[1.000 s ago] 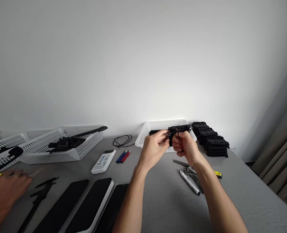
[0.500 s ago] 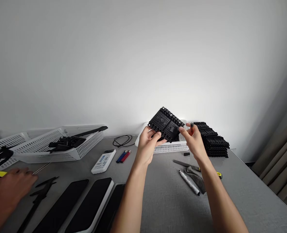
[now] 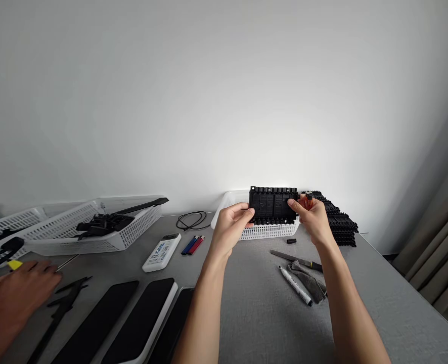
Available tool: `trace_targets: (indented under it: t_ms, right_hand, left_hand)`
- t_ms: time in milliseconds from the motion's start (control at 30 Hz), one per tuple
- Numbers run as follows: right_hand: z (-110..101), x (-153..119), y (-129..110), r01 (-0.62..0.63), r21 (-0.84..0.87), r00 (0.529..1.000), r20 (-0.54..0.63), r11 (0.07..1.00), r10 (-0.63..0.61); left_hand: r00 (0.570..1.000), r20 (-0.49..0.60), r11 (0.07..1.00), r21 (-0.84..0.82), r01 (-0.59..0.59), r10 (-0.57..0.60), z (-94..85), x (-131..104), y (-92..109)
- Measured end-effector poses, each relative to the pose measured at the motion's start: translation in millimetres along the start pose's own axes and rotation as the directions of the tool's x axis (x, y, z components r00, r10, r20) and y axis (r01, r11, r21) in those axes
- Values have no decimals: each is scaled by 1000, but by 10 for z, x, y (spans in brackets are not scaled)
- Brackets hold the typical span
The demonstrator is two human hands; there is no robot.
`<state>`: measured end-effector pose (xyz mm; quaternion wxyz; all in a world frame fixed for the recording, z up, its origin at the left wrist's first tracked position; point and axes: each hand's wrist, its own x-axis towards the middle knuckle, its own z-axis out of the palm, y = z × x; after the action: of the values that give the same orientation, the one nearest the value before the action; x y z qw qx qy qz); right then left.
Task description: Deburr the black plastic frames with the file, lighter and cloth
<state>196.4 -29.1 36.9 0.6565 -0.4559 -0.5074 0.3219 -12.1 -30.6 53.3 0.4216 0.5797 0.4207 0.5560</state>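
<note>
A black ribbed panel (image 3: 272, 206) was held upright, its broad face turned to view, in front of a white basket (image 3: 271, 232) and above the grey table (image 3: 254, 298). Its left edge was gripped by the left hand (image 3: 229, 226), the thumb being laid on the lower left part. Its right edge was pinched by the right hand (image 3: 315, 221), with the thumb pressed on the face; an orange object (image 3: 307, 203) (its kind could not be made out) was also held in that hand. A stack of black panels (image 3: 343, 223) was partly hidden behind the right hand. A small black piece (image 3: 291, 241) was set just before the basket, and nearer to view a flat blade (image 3: 290, 256), a rumpled grey cloth (image 3: 310, 284) and a white marker (image 3: 296, 286) were grouped closely. To the left, a blue lighter (image 3: 189, 244) and a red lighter (image 3: 197, 245) were laid side by side near a white device (image 3: 162, 253). At the far left, another person's hand (image 3: 27, 288) was seen beside a yellow object (image 3: 15, 264); whether it was grasped could not be told
</note>
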Motion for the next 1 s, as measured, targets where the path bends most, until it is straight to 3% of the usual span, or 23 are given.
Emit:
trace_targets:
  t_ms: [133, 300, 333, 400, 467, 533, 633, 700, 833, 1000]
  right_hand:
    - [11, -49, -58, 42, -54, 999, 17, 998, -41]
    - [18, -213, -259, 95, -85, 985, -138, 992, -106]
    - [25, -248, -297, 70, -50, 992, -100, 996, -75]
    - [66, -307, -349, -34, 60, 995, 93, 998, 28]
    - [151, -351, -367, -173, 140, 935, 333, 975, 118]
    - [268, -380, -359, -301, 167, 839, 514, 939, 177]
    - [429, -396, -328, -459, 176, 717, 653, 871, 245]
    - [487, -394, -311, -531, 174, 666, 690, 829, 282]
    - [489, -387, -312, -600, 171, 623, 712, 781, 323]
    - [449, -392, -347, -619, 187, 621, 710, 763, 331]
  left_hand:
    - [998, -32, 996, 68, 57, -55, 5, -1, 3]
    - [1000, 23, 999, 47, -17, 16, 12, 6, 7]
    - [999, 27, 999, 39, -35, 34, 15, 7, 4]
    - [998, 37, 998, 30, -55, 54, 21, 7, -3]
    - [996, 68, 997, 24, -68, 66, 30, 2, -10]
    - [991, 103, 996, 19, -86, 84, 36, -8, -13]
    - [984, 138, 992, 39, -116, 110, 37, -25, -9]
    - [979, 162, 989, 62, -132, 120, 35, -36, -1]
    - [964, 217, 977, 112, -180, 152, 43, -58, 21]
    - [949, 261, 966, 138, -220, 179, 54, -79, 42]
